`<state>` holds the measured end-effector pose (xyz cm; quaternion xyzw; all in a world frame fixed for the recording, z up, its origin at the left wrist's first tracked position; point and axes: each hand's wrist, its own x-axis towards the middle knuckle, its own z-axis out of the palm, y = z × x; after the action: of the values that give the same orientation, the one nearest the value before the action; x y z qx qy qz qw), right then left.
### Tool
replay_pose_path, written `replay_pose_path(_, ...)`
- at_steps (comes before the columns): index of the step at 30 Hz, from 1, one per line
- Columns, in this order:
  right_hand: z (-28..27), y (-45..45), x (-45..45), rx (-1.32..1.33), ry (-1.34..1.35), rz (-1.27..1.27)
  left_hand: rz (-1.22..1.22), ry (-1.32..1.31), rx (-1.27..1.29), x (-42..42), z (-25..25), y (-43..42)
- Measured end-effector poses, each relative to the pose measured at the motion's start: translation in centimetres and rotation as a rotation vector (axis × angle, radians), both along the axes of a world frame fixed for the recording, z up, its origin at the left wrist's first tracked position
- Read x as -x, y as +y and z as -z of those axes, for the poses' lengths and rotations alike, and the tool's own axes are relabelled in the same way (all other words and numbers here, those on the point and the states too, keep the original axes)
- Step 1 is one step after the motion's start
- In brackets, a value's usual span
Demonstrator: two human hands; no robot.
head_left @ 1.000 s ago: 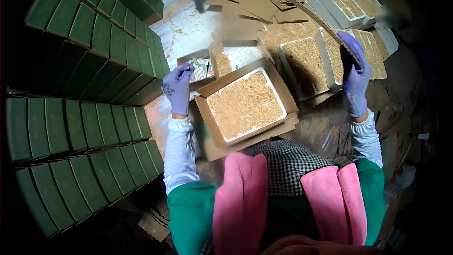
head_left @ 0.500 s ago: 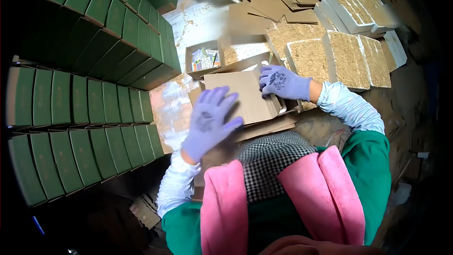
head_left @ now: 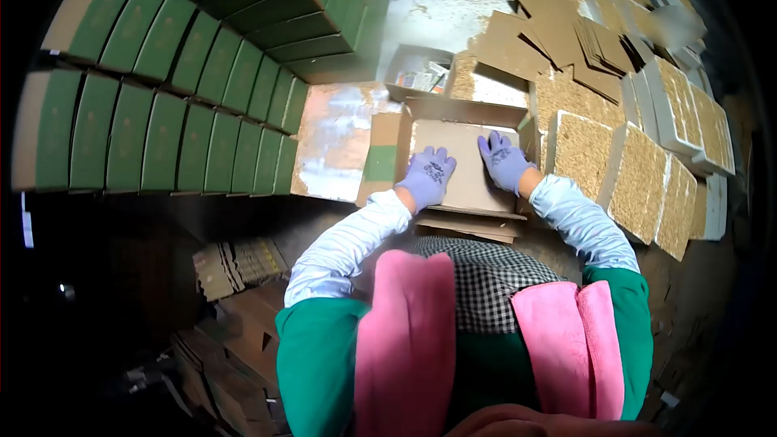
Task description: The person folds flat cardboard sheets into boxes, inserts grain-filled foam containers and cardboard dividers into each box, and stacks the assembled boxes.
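Note:
An open cardboard box (head_left: 465, 111) sits in front of me, with a flat cardboard sheet (head_left: 467, 186) lying inside it. My left hand (head_left: 429, 176), in a purple glove, rests on the left part of the sheet with its fingers laid out. On the right part, my right hand (head_left: 503, 163), gloved the same way, lies with fingers stretched toward the box's back wall. Both hands press flat and hold nothing. A flap with a green patch (head_left: 381, 163) folds out at the box's left. Whatever is under the sheet is hidden.
Rows of green boxes (head_left: 166, 133) are stacked at the left. White-sided blocks with a straw-coloured, crumbly face (head_left: 580, 150) stand at the right. Behind the box are a small carton (head_left: 419, 73) with printed packets and loose cardboard pieces (head_left: 514, 44). More cardboard (head_left: 235, 267) lies low at the left.
The cardboard sheet has gone from tilted over the box to lying down inside it. My left hand, raised before, has come down onto the sheet; my right hand has shifted from its edge onto it.

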<state>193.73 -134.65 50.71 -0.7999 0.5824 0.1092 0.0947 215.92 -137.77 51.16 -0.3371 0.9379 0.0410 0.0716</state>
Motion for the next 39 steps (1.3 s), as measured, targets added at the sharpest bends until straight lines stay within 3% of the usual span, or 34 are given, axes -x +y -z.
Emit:
replay_pose_path(2,1.0,0.4,0.4,0.092,-0.026,-0.033,0.0,-0.066,0.017,0.7,-2.5,0.6)
replay_pose_path(4,-4.1,0.5,0.2,-0.09,-0.09,-0.01,0.018,0.211,-0.039,-0.3,-3.1,0.6)
replay_pose_path(5,-6.2,1.4,0.8,-0.04,-0.26,-0.057,0.056,0.406,-0.036,-1.1,-3.4,0.1)
replay_pose_path(6,-7.7,3.0,1.4,0.239,-0.611,-0.021,0.099,0.602,-0.022,-2.0,-3.8,-0.7)
replay_pose_path(8,-12.0,5.1,3.0,0.326,-0.698,0.46,-0.235,0.826,-0.257,-5.5,-4.0,-1.9)
replay_pose_path(9,-10.0,5.2,5.7,0.332,-0.783,0.635,-0.396,0.932,-0.388,-7.7,-3.7,-2.2)
replay_pose_path(10,-8.2,5.3,6.7,0.166,-0.693,0.673,-0.555,1.036,-0.522,-9.0,-3.0,-2.5)
replay_pose_path(11,-4.9,5.0,5.5,0.072,-0.816,0.564,-0.797,0.96,-0.991,-9.5,-1.1,-3.6)
replay_pose_path(12,-2.7,4.5,4.4,-0.019,-0.933,0.451,-0.723,0.849,-1.013,-8.5,2.9,-4.9)
replay_pose_path(13,-3.4,4.0,2.0,0.01,-0.527,0.204,-0.642,0.743,-1.028,-7.5,6.9,-6.2)
replay_pose_path(14,-2.6,3.3,0.6,-0.022,-0.341,0.2,-0.682,0.828,-0.922,-6.0,5.5,-4.2)
replay_pose_path(15,-2.4,3.2,0.8,0.106,-0.427,0.279,-0.717,0.907,-0.81,-4.4,3.6,-2.1)
replay_pose_path(16,-2.2,3.6,1.5,0.235,-0.512,0.355,-0.786,0.94,-0.519,-3.7,5.0,-1.7)
replay_pose_path(17,-0.8,3.9,2.3,0.333,-0.463,0.516,-0.745,0.849,-0.486,-4.6,6.9,-2.4)
replay_pose_path(18,1.9,4.5,3.5,0.254,-0.537,0.639,-0.739,0.9,-0.649,-5.4,6.2,-2.8)
replay_pose_path(20,-1.4,5.0,-1.2,-0.201,-1.286,0.921,-0.703,0.988,-0.977,-7.6,3.6,-3.5)
replay_pose_path(21,-1.3,4.7,-1.4,-0.098,-1.284,0.85,-0.592,1.249,-1.143,-8.4,4.0,-3.8)
replay_pose_path(22,-1.3,4.3,-1.8,0.007,-1.274,0.78,-0.581,1.3,-1.185,-9.1,4.2,-3.8)
replay_pose_path(24,-1.8,2.7,-4.3,0.0,-1.494,0.89,-0.53,1.398,-1.265,-11.2,4.2,-4.7)
replay_pose_path(26,-4.4,-1.3,-8.0,-0.227,-1.717,0.914,-0.756,1.736,-1.227,-16.7,8.0,-6.1)
replay_pose_path(27,-5.6,-3.7,-10.4,-0.35,-1.826,0.93,-0.926,1.921,-1.265,-19.5,5.3,-6.0)
replay_pose_path(29,-4.8,-8.8,-15.8,-0.463,-1.943,0.902,-0.856,1.042,-0.965,-23.3,5.4,-5.4)
replay_pose_path(32,0.0,-17.4,-23.5,-0.291,-1.937,0.697,-0.776,0.924,-0.684,-20.8,17.7,-1.4)
replay_pose_path(33,-0.3,-19.2,-26.0,-0.343,-1.994,0.677,-0.851,0.748,-0.476,-19.2,13.8,0.4)
replay_pose_path(34,0.6,-21.0,-27.8,-0.373,-2.036,0.654,-0.852,0.648,-0.465,-18.7,13.7,1.1)
replay_pose_path(39,9.3,-25.8,-29.0,-0.299,-1.912,0.614,-0.829,0.759,-0.53,-18.9,14.3,2.1)
